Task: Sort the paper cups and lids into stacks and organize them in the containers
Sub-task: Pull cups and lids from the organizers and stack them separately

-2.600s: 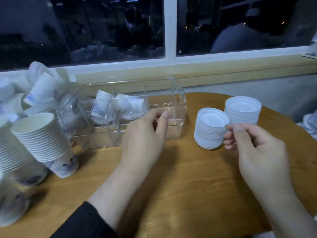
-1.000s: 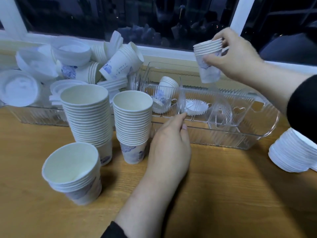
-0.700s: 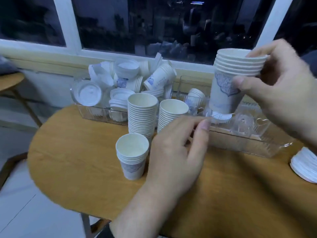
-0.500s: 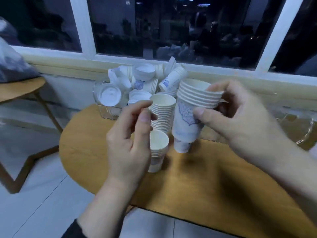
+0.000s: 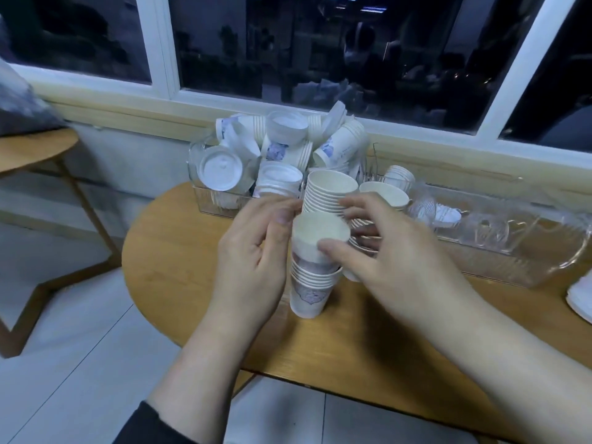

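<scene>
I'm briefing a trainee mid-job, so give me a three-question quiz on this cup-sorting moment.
1. True or false: the right hand pinches the top cups going into the short stack.
2. Which bin holds the jumble of cups and lids: A) left bin B) right bin?
3. Fill in: the tall stack stands ____ the short stack.

Key: 1 true; 2 A; 3 behind.

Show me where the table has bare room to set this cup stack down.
Bare wood lies on the table left of the left hand, and along the near edge below the right hand. Crowded: behind the held cup stack, the tall stacks and heaped container.
</scene>
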The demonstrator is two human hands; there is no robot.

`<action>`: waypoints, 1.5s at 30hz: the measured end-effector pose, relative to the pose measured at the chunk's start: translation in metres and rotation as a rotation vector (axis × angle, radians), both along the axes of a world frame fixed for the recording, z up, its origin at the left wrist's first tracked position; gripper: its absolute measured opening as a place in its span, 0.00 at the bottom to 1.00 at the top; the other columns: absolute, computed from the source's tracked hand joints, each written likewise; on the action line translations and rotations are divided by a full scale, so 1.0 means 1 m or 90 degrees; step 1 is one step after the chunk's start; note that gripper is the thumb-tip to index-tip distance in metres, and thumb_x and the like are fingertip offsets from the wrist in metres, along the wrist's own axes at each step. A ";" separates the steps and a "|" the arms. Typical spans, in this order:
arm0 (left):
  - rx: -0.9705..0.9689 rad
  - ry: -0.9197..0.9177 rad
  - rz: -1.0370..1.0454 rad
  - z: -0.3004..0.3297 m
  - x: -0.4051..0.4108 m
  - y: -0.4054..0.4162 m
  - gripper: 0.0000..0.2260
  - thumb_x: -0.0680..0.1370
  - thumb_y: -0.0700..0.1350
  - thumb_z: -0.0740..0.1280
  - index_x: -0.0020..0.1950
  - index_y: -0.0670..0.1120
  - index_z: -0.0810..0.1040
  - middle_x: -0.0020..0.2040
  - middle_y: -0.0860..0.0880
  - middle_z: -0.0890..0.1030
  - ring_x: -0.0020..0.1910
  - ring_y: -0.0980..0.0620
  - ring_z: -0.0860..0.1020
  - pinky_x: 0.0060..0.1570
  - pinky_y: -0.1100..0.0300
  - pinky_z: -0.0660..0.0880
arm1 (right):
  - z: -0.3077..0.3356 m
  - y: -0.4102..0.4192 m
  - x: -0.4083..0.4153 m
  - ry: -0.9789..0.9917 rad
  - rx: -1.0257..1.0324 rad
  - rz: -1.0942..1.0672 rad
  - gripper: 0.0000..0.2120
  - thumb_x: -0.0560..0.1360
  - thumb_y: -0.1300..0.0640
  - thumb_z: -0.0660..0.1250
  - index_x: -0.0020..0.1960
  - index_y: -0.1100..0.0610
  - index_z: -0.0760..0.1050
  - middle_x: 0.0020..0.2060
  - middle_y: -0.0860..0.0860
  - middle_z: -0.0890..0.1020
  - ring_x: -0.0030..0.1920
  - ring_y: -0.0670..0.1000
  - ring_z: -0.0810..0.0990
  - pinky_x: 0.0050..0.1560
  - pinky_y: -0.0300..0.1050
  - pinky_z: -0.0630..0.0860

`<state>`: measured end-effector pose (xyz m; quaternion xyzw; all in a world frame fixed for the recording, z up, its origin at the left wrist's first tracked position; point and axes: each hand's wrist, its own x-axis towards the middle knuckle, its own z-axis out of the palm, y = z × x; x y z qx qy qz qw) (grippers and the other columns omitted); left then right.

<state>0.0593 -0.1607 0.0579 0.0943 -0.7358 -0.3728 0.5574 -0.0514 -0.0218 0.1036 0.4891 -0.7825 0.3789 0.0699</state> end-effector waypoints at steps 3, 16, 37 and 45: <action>0.015 -0.014 0.015 -0.004 0.000 -0.006 0.16 0.84 0.49 0.56 0.55 0.48 0.83 0.53 0.55 0.82 0.56 0.52 0.80 0.51 0.44 0.78 | 0.004 0.018 -0.010 0.032 -0.113 -0.036 0.09 0.77 0.42 0.63 0.51 0.45 0.77 0.42 0.42 0.82 0.41 0.42 0.80 0.46 0.46 0.77; 0.059 -0.342 0.208 -0.010 -0.014 -0.034 0.08 0.81 0.50 0.65 0.55 0.51 0.81 0.52 0.50 0.83 0.53 0.46 0.79 0.52 0.51 0.73 | 0.037 -0.004 -0.206 0.098 0.222 -0.219 0.16 0.81 0.54 0.64 0.67 0.55 0.74 0.61 0.53 0.80 0.62 0.55 0.78 0.62 0.50 0.72; 0.000 -0.602 0.176 -0.044 -0.024 -0.068 0.19 0.79 0.58 0.64 0.69 0.55 0.74 0.65 0.51 0.77 0.63 0.47 0.76 0.61 0.53 0.73 | 0.019 -0.093 -0.277 0.036 0.279 -0.262 0.21 0.76 0.52 0.73 0.64 0.63 0.77 0.56 0.62 0.81 0.53 0.61 0.79 0.50 0.46 0.71; 0.013 -0.581 0.168 -0.036 -0.021 -0.063 0.19 0.80 0.57 0.64 0.70 0.55 0.74 0.63 0.51 0.78 0.63 0.50 0.77 0.60 0.56 0.71 | 0.051 -0.078 -0.240 0.115 0.063 -0.257 0.14 0.78 0.54 0.67 0.62 0.57 0.79 0.57 0.57 0.82 0.57 0.59 0.78 0.54 0.48 0.71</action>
